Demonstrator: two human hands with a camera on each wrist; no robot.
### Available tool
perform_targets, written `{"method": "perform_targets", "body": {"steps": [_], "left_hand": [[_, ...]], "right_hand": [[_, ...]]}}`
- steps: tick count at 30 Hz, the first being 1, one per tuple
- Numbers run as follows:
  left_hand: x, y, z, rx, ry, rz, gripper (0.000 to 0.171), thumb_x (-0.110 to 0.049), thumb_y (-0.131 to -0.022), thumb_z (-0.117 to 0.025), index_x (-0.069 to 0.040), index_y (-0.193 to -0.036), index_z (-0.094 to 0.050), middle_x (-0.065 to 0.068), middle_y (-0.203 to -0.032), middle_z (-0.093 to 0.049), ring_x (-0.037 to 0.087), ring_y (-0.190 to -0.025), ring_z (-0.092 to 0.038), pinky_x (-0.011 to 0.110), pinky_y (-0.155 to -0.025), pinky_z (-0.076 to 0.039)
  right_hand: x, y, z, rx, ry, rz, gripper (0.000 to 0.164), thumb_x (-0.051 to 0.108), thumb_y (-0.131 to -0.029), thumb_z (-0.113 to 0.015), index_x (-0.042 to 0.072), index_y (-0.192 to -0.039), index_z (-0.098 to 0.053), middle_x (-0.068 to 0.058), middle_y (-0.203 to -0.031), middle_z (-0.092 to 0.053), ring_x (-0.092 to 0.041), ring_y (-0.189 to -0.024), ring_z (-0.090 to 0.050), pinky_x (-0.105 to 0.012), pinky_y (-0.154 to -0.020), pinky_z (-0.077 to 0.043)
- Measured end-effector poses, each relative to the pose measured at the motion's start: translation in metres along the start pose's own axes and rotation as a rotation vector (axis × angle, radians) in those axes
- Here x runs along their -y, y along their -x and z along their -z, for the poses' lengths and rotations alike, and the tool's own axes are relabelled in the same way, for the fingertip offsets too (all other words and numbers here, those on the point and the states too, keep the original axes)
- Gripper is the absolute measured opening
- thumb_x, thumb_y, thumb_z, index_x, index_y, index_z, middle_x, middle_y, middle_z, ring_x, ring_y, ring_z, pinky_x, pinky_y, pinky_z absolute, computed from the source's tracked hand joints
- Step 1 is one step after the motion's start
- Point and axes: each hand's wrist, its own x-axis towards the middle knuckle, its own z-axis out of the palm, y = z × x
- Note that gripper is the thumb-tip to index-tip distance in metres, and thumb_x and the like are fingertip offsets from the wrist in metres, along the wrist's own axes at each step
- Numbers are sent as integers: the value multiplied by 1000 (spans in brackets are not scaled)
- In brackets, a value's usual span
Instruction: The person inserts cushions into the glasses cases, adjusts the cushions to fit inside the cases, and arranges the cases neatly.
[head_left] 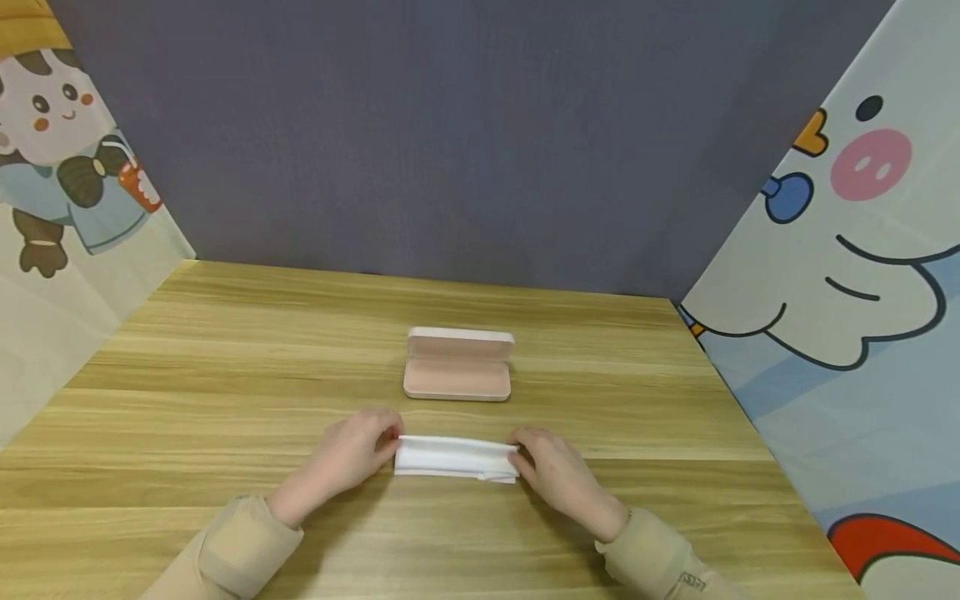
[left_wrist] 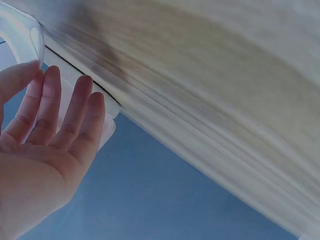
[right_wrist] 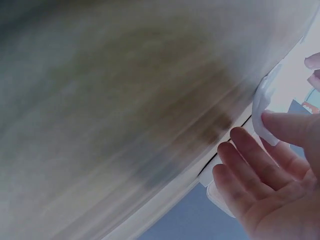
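A white cloth (head_left: 456, 457), folded into a long flat strip, lies crosswise low in the head view. My left hand (head_left: 354, 450) pinches its left end between thumb and forefinger. At the opposite end my right hand (head_left: 558, 473) pinches the strip the same way. In the left wrist view the cloth (left_wrist: 20, 37) curves up from the thumb tip, and the other fingers extend loosely. The right wrist view has the cloth's end (right_wrist: 261, 112) between thumb and forefinger. Beyond the strip sits an open glasses case (head_left: 457, 379), its pinkish inside showing and its lid raised at the back.
The wood-grain table (head_left: 262, 358) extends to a dark grey panel (head_left: 450, 142) at the back. Cartoon-printed sheets border it, one at the left (head_left: 67, 317) and one at the right (head_left: 825, 275).
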Motion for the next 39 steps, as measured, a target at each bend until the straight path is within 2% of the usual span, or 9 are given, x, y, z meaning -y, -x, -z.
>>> {"method": "perform_targets", "body": {"steps": [3, 6, 12, 16, 20, 30, 39], "left_hand": [[1, -1, 1, -5, 33, 12, 8, -7, -80, -72, -14, -81, -67, -2, -79, -67, 9, -73, -60, 21, -58, -49], [1, -2, 1, 2, 92, 32, 8, -7, -81, -70, -14, -82, -66, -1, -82, -68, 9, -75, -60, 22, -61, -49], [1, -5, 3, 27, 216, 84, 6, -7, -84, -68, -12, -84, -65, 4, -88, -71, 11, -79, -62, 21, -63, -50], [0, -8, 5, 19, 300, 114, 4, -6, -85, -66, -10, -86, -65, 6, -88, -72, 17, -84, -66, 26, -67, -55], [1, -10, 7, -10, 346, 107, 5, -4, -85, -65, -8, -87, -65, 6, -86, -72, 18, -85, -67, 30, -71, -58], [2, -13, 8, -42, 424, 128, 4, -4, -86, -65, -2, -89, -65, 9, -86, -72, 17, -82, -66, 22, -67, -56], [3, -17, 8, -54, 435, 144, 4, -4, -86, -64, -4, -90, -66, 8, -86, -71, 16, -81, -65, 18, -67, -54]], "right_hand": [[0, -2, 1, -5, -23, -6, 13, 11, -89, -65, 6, -101, -68, -7, -95, -72, -11, -74, -62, -22, -61, -51], [-1, -2, 2, -7, -57, -13, 13, 10, -90, -64, 5, -102, -67, -6, -91, -72, -3, -65, -55, -15, -54, -45], [-2, -4, 5, -19, -121, -20, 13, 8, -90, -63, 4, -102, -66, -10, -92, -72, -1, -60, -53, -13, -50, -44], [-3, -6, 5, -56, -138, -10, 11, 6, -89, -64, 4, -100, -67, -10, -92, -72, -6, -67, -60, -14, -55, -46], [-4, -8, 6, -79, -155, -9, 11, 5, -88, -65, 5, -99, -68, -9, -90, -72, -10, -74, -64, -15, -60, -49], [-6, -14, 9, -122, -239, -57, 13, 6, -89, -64, 4, -101, -67, -13, -92, -72, -24, -84, -70, -27, -71, -59], [-10, -20, 10, -161, -281, -29, 14, 4, -89, -64, 1, -102, -67, -13, -91, -72, -23, -82, -69, -30, -73, -59]]}}
